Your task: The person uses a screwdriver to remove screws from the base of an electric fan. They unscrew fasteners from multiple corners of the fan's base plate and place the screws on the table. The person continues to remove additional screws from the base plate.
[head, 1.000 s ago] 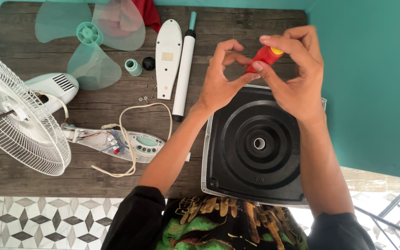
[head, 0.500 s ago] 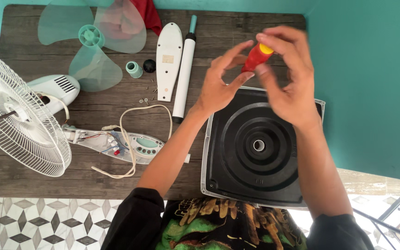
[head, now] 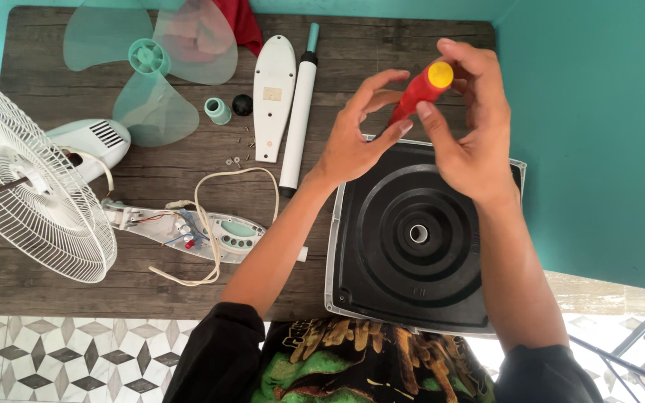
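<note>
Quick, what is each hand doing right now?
Left hand: fingers curled on the lower part of the red screwdriver handle.
Right hand: closed around the same handle near its yellow cap.

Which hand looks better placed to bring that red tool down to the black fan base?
Probably the right hand: it wraps the red screwdriver near its yellow cap, above the black base. The left hand only steadies the handle lower down with its fingertips.
</note>
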